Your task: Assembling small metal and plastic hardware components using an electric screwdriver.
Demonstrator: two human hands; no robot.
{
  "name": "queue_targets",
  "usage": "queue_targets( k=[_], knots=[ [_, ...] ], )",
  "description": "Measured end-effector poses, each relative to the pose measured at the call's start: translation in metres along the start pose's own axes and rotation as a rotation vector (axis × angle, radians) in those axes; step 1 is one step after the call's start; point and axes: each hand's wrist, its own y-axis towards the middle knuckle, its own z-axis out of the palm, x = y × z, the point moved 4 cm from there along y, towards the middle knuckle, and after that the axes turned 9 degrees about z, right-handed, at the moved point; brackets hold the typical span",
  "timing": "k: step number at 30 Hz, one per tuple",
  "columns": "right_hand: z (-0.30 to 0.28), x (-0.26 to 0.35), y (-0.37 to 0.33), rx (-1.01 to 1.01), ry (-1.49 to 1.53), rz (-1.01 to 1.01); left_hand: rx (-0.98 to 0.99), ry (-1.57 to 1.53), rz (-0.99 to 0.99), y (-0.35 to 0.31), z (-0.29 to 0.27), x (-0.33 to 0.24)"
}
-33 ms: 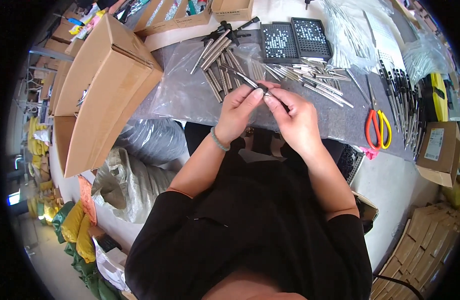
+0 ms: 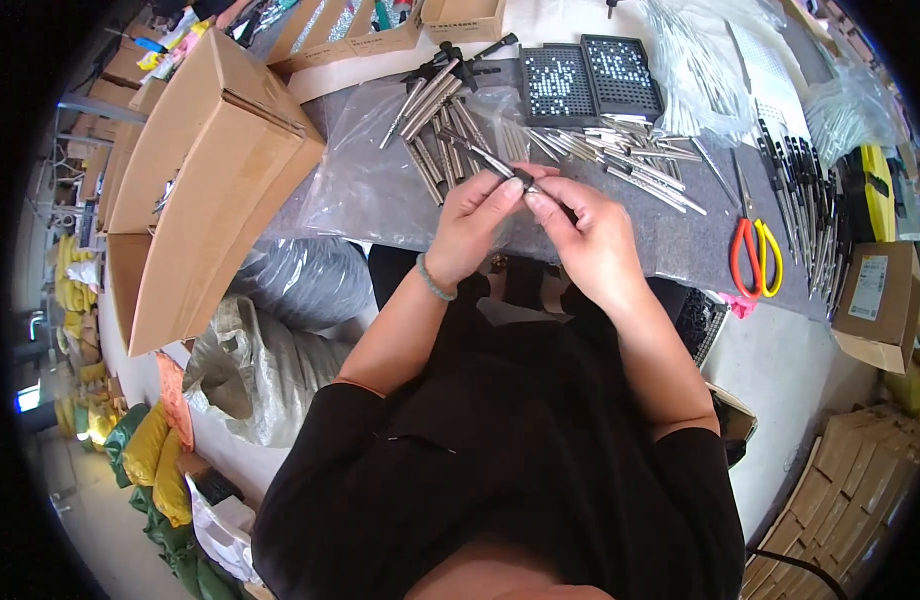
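Note:
In front of my body, at the table's near edge, both hands hold a slim silver-and-black metal rod [image 2: 492,160]. It slants from the upper left down to the right. My left hand [image 2: 477,215] pinches its black part between thumb and fingers. My right hand [image 2: 588,232] closes on its lower end, and the fingers hide much of that end. Just beyond lie loose metal tubes [image 2: 427,108], some with patterned surfaces. A pile of thinner silver rods [image 2: 635,165] spreads to the right of them.
Two black perforated trays [image 2: 560,85] with small light pieces stand at the back. Red-and-yellow-handled scissors [image 2: 748,250] and a row of black-and-silver rods [image 2: 805,195] lie right. A large cardboard box [image 2: 205,200] stands left, beside clear plastic [image 2: 355,180]. Bagged rods [image 2: 695,75] lie far right.
Both hands have shifted very slightly. The dark end of the rod that showed beside my right fingers is now hidden. The rest of the table looks the same.

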Motion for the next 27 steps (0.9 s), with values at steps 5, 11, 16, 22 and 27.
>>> queue_targets(
  k=[5,11,16,22,27],
  knots=[
    [-0.003,-0.006,0.007,0.611,0.604,0.555,0.013,-0.155,0.007,0.003,0.001,-0.005],
    [0.004,0.027,-0.006,-0.199,-0.453,-0.287,-0.185,-0.169,0.166,0.0,0.01,0.001],
    [0.006,0.029,-0.01,-0.35,-0.662,-0.449,-0.228,-0.229,0.133,-0.001,0.015,0.0],
    [0.006,0.031,-0.008,-0.425,-0.703,-0.512,-0.253,-0.263,0.156,0.002,0.017,0.0],
    [0.005,0.03,-0.006,-0.366,-0.677,-0.429,-0.246,-0.258,0.158,0.004,0.015,-0.001]
  ],
)
